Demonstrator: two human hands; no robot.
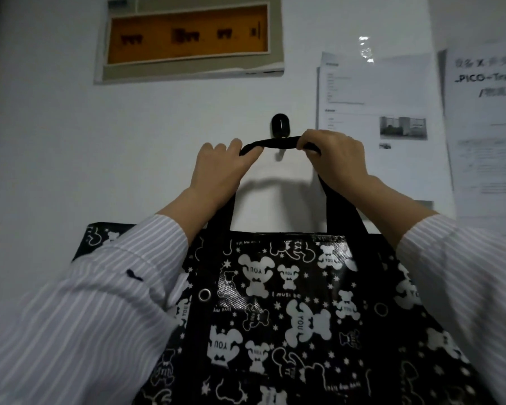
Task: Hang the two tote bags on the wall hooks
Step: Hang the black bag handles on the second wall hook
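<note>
A black tote bag (289,311) printed with white bears hangs in front of me against the white wall. Its black strap (278,143) is stretched level between my two hands. My left hand (219,168) grips the strap's left end and my right hand (336,159) grips its right end. A black wall hook (280,125) sits just above and behind the strap's middle; the strap crosses the hook's lower part, and whether it rests on the hook I cannot tell. A corner of a second bag with the same print (100,235) shows behind my left sleeve.
A framed panel with an orange window (187,36) is mounted on the wall above the hook. Printed paper sheets (374,112) are taped to the wall at the right, with more sheets (488,127) further right. Only one hook is in view.
</note>
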